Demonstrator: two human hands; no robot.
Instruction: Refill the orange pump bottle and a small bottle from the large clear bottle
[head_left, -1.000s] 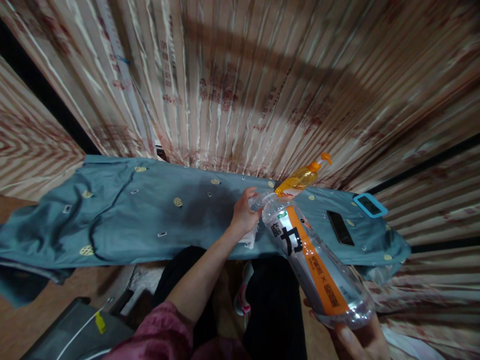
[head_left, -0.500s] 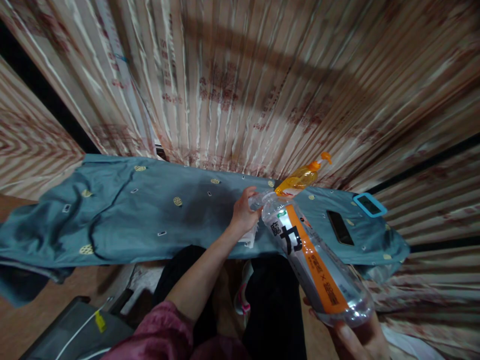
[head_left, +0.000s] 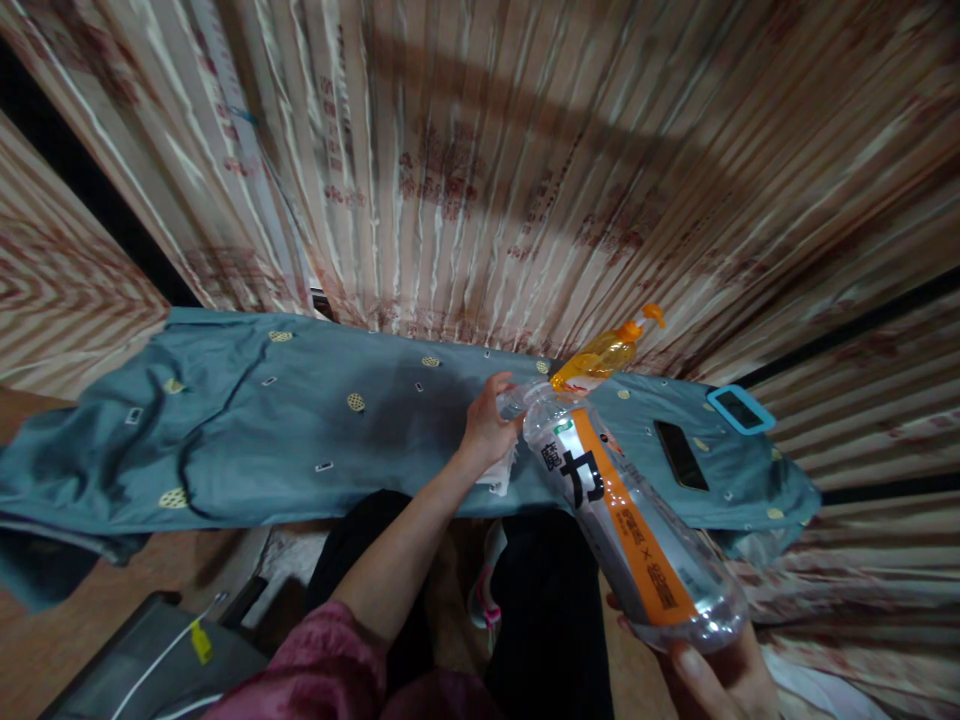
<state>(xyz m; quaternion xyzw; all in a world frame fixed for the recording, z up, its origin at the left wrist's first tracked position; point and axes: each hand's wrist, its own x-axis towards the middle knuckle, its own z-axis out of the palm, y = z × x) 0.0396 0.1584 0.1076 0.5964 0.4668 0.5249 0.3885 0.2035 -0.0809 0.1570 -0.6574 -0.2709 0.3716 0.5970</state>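
A large clear plastic bottle (head_left: 630,525) with an orange and silver label leans with its neck toward the upper left. My right hand (head_left: 709,675) is closed around its base, near the lower right. At the bottle's mouth, my left hand (head_left: 487,425) curls around a small clear plastic container (head_left: 516,402); its exact kind is hard to make out. Mouth and container meet or overlap in view. Under the left hand lies a white tissue or cloth (head_left: 499,475). Just behind the bottle's neck stands a pump bottle (head_left: 596,360) of yellow-orange liquid with an orange pump head.
A blue-green cloth with pineapple prints (head_left: 247,440) covers the narrow table. To the right lie a dark phone (head_left: 680,455) and a blue-framed device (head_left: 740,410). A pleated curtain (head_left: 450,170) hangs behind. A grey stool or case with a white cable (head_left: 150,660) is lower left.
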